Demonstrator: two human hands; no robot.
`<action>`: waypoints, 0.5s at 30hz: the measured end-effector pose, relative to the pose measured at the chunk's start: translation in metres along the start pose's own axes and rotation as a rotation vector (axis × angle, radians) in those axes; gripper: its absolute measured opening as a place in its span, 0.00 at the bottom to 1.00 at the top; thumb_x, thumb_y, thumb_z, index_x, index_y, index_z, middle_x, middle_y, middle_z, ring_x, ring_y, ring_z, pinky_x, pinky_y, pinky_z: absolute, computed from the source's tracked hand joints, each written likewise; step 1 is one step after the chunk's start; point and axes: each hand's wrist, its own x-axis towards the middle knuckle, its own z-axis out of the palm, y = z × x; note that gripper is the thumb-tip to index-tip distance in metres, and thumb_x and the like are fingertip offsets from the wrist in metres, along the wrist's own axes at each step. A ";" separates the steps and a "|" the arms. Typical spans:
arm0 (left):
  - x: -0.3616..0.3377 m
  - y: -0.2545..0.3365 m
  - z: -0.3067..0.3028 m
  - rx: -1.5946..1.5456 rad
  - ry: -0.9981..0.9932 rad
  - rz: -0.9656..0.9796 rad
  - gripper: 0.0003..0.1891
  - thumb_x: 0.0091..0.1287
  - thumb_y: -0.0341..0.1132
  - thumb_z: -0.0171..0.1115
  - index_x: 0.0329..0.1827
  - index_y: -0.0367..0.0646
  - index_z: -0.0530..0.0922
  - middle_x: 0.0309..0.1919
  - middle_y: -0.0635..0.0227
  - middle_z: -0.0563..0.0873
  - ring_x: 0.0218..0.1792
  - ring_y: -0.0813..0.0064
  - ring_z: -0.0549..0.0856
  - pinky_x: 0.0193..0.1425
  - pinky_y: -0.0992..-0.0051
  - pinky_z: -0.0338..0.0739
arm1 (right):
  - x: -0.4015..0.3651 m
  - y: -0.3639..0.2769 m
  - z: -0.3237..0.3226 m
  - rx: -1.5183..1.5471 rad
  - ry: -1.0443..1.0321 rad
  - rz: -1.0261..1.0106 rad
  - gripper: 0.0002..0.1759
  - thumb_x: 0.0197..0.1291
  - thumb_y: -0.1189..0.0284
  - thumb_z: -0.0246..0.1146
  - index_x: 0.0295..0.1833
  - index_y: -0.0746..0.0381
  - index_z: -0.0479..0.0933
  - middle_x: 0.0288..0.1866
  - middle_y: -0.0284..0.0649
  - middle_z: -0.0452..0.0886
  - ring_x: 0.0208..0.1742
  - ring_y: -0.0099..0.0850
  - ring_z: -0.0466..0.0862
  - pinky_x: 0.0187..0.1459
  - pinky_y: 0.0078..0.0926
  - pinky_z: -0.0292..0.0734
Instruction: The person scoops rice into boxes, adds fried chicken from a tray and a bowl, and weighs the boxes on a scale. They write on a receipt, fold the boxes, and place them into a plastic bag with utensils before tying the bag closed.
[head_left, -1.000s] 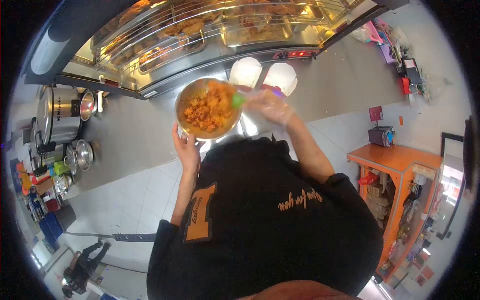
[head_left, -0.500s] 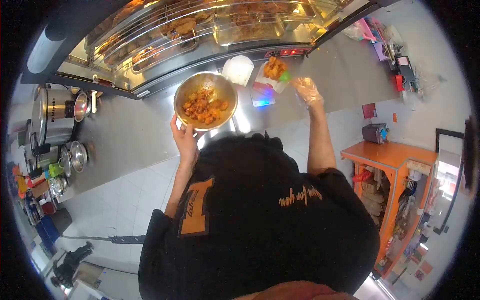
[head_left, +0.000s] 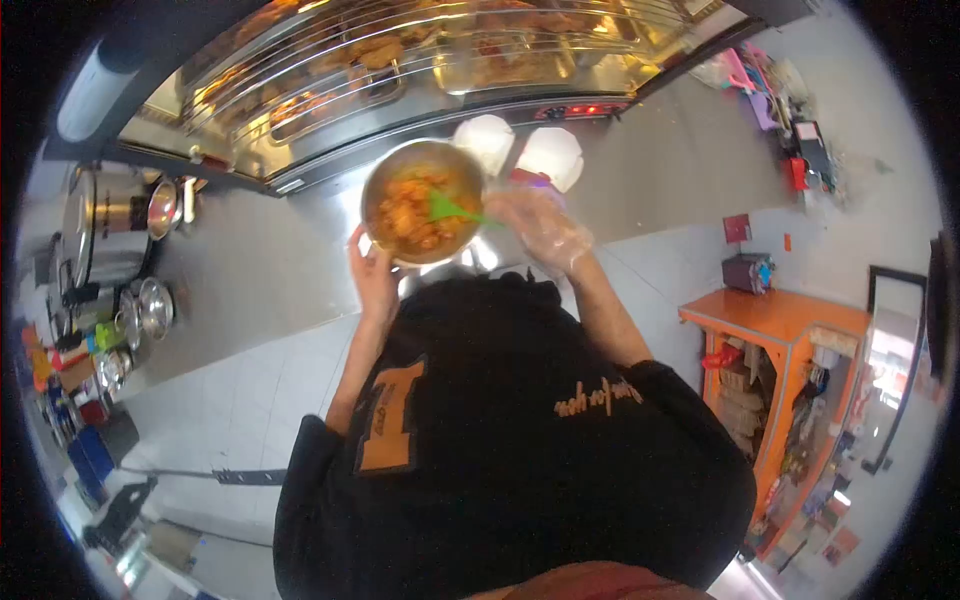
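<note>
Tilted slightly, a steel mixing bowl point(head_left: 372, 170) holds saucy orange-brown chicken pieces point(head_left: 405, 215). My left hand point(head_left: 374, 270) grips its near left rim. In a clear plastic glove, my right hand point(head_left: 545, 230) is closed on the thin handle of a green spatula point(head_left: 447, 206), partly smeared by motion. The spatula's blade lies among the chicken in the bowl. Just beyond the bowl stand two white paper boxes, a left one point(head_left: 486, 143) and a right one point(head_left: 552, 155). A small scale point(head_left: 533, 180) shows partly under the right box, mostly hidden by my right hand.
A heated display case point(head_left: 450, 105) with trays of fried food runs along the back of the steel counter point(head_left: 260, 250). Pots and steel bowls point(head_left: 155, 308) stand at the left. An orange shelf unit point(head_left: 770, 310) is on the right, and a person point(head_left: 120, 510) is far off at lower left.
My right hand has moved left from over the right box to the bowl. The spatula, loaded with chicken before, is now in the bowl, and the right box shows white inside.
</note>
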 end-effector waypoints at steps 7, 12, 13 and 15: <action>0.005 0.008 -0.060 0.000 0.081 0.114 0.32 0.69 0.21 0.51 0.75 0.49 0.52 0.55 0.53 0.81 0.46 0.63 0.87 0.40 0.66 0.90 | -0.069 0.237 0.057 -0.422 -0.150 0.544 0.20 0.68 0.61 0.51 0.50 0.63 0.82 0.51 0.54 0.84 0.51 0.54 0.83 0.55 0.49 0.78; 0.003 0.014 -0.068 -0.004 0.106 0.104 0.33 0.69 0.20 0.51 0.75 0.50 0.52 0.54 0.54 0.81 0.45 0.67 0.86 0.38 0.69 0.89 | -0.034 0.192 0.076 -0.511 -0.195 0.791 0.19 0.69 0.65 0.50 0.53 0.62 0.82 0.52 0.55 0.83 0.54 0.52 0.84 0.54 0.48 0.79; 0.004 0.015 -0.069 0.001 0.105 0.108 0.33 0.68 0.20 0.51 0.75 0.50 0.52 0.53 0.54 0.81 0.44 0.68 0.86 0.37 0.69 0.89 | -0.034 0.199 0.081 -0.586 -0.203 0.686 0.19 0.69 0.64 0.49 0.54 0.61 0.82 0.53 0.54 0.83 0.54 0.51 0.84 0.54 0.48 0.80; 0.003 0.018 -0.064 0.001 0.136 0.091 0.34 0.68 0.20 0.51 0.75 0.50 0.52 0.52 0.55 0.81 0.43 0.69 0.86 0.37 0.70 0.88 | -0.036 0.204 0.090 -0.731 -0.223 0.471 0.20 0.70 0.64 0.48 0.56 0.59 0.81 0.55 0.53 0.83 0.54 0.49 0.84 0.54 0.47 0.80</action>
